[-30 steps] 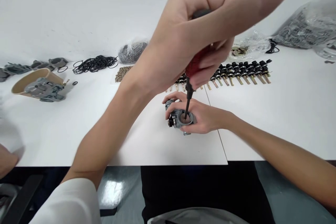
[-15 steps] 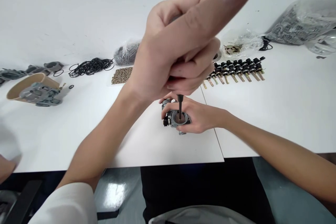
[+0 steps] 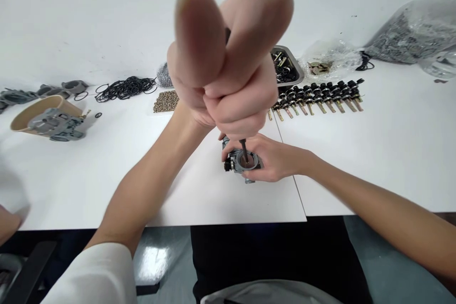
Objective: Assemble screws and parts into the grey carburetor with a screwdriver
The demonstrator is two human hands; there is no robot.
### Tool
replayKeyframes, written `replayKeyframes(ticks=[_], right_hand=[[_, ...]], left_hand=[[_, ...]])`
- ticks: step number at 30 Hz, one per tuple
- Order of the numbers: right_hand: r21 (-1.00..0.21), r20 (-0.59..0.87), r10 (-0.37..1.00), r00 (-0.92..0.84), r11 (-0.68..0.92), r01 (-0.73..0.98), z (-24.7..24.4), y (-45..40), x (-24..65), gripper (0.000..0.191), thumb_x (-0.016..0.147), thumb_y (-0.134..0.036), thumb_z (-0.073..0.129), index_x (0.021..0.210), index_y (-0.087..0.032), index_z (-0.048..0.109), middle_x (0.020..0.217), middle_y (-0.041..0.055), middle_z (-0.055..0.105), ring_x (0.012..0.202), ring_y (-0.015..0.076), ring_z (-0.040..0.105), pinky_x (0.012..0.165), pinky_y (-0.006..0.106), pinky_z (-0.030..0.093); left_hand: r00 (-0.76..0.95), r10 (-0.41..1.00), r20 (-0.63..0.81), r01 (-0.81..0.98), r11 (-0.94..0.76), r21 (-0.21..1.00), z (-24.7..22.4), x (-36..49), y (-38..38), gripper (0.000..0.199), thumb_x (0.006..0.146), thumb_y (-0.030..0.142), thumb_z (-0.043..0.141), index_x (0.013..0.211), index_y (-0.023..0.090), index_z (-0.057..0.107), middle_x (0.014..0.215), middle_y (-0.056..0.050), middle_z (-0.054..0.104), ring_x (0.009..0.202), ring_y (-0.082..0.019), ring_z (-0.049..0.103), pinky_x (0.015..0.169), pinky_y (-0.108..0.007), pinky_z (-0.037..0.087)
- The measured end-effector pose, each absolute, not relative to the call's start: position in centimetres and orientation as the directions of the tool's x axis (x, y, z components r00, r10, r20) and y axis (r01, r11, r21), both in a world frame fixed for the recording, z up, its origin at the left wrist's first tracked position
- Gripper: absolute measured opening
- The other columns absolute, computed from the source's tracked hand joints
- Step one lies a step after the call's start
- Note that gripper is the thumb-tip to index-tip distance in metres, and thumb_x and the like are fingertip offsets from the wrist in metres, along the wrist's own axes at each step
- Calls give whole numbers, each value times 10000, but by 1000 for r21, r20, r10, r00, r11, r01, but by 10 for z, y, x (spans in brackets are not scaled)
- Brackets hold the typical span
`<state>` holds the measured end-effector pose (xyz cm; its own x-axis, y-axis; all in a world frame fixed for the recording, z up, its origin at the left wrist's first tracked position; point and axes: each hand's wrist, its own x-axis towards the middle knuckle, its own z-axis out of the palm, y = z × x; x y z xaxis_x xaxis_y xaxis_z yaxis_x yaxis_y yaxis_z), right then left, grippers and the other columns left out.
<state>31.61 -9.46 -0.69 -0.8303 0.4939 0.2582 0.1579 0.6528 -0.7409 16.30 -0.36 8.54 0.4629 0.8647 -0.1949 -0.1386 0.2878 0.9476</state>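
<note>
My left hand (image 3: pixel 231 80) is wrapped round a screwdriver (image 3: pixel 244 150), close to the camera. The handle is mostly hidden in my fist, and the shaft points down out of it. Its tip meets the brass-coloured plate inside the round bore of a small grey metal carburetor body (image 3: pixel 239 157) on the white table. From the right side, my right hand (image 3: pixel 269 156) grips that carburetor body, fingers over the far side and thumb near the front rim. A black-and-silver fitting (image 3: pixel 228 165) sticks out of its left side.
Another carburetor body (image 3: pixel 59 123) leans on a tan tray (image 3: pixel 21 116) at left. Black rubber rings (image 3: pixel 126 89), small brass screws (image 3: pixel 166 101), a metal tray of parts (image 3: pixel 297 73), rows of black-topped shafts (image 3: pixel 324 95) and a bag of grey parts (image 3: pixel 395 33) line the back.
My left hand has turned about the screwdriver: its thumb and forefinger, pointing up right before, now point up and toward the camera. My right hand keeps its grip on the carburetor body.
</note>
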Motion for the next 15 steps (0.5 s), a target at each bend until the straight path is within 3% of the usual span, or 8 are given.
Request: replayKeyframes(ticks=[3,5,7,9,12,13,15], right_hand=[[-743,255,511,-821,647,172,-6,-96,316,431,757,-69,656,1166,-203,629,1378,119,458,1309,265,468,1001,386,497],[-746,255,508,-823,644,166,-6,-96,316,446,742,-54,657,1160,-208,633,1384,115,447,1325,265,452,1037,395,472],[-756,255,498,-829,637,151,-6,-95,316,460,727,-40,653,1156,-207,637,1400,114,432,1293,254,475,1040,394,465],[-763,255,498,-829,631,144,-6,-94,315,469,716,-30,650,1152,-202,642,1412,121,426,1280,249,483,1047,398,459],[-748,282,499,-820,650,138,-6,-95,314,457,704,-28,655,1131,-193,650,1402,125,439,1307,258,460,1098,428,421],[-740,290,501,-815,658,141,-5,-95,314,451,702,-29,657,1123,-193,653,1385,121,455,1299,261,462,1101,435,417],[-736,282,510,-813,658,157,-5,-96,315,442,708,-33,657,1118,-198,656,1280,103,535,1213,254,508,1052,429,449]], left_hand=[[318,822,-472,-35,508,861,93,169,-10,656,876,746,-32,615,257,317,473,31,38,304,-84,169,307,-263,147],[202,822,-532,-54,551,832,98,173,-17,630,837,729,-166,617,260,194,501,46,-70,303,-65,19,304,-273,49],[179,829,-530,-45,545,837,102,175,-23,612,827,726,-206,635,250,127,535,48,-108,293,-39,-32,309,-232,29],[319,831,-455,-5,481,877,106,176,-33,574,883,669,-165,625,240,117,533,42,-61,251,-17,43,316,-179,106],[711,702,-42,-146,206,968,112,179,-56,466,973,378,62,561,208,198,503,26,130,284,-3,198,332,-155,208],[741,661,114,-250,115,962,113,180,-64,442,959,305,107,555,199,254,507,26,168,319,13,176,342,-134,196],[693,692,205,-304,23,952,111,181,-76,446,955,303,119,587,192,346,485,37,175,345,24,143,358,-111,186]])
